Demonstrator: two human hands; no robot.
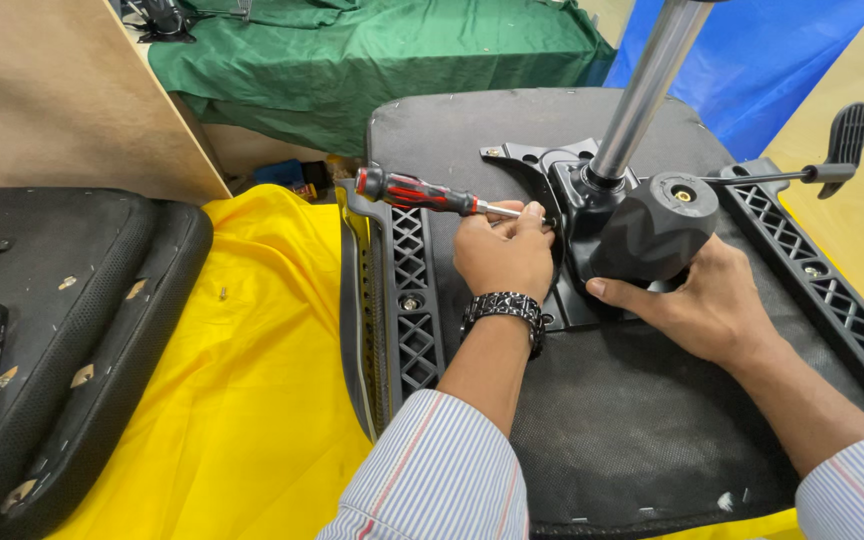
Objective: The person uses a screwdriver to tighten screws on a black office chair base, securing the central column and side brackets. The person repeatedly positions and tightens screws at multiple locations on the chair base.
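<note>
Far left, a worn black padded seat cushion point(62, 330) lies on crinkled yellow cloth point(252, 380). Moving in, the upturned black fabric-covered chair seat base point(632, 430) shows its ribbed plastic lattice rail point(407, 290). The left hand point(504, 255) has its grip closed on the red-and-black-handled screwdriver point(422, 192), tip at the black metal tilt mechanism plate point(552, 185). It looks like a screw-driving step; steady downward pressure would be needed next. The right hand point(702, 300) cups the faceted black rubbery knob point(657, 228), grip wrapped beneath, beside the shiny steel gas-lift column point(642, 90).
</note>
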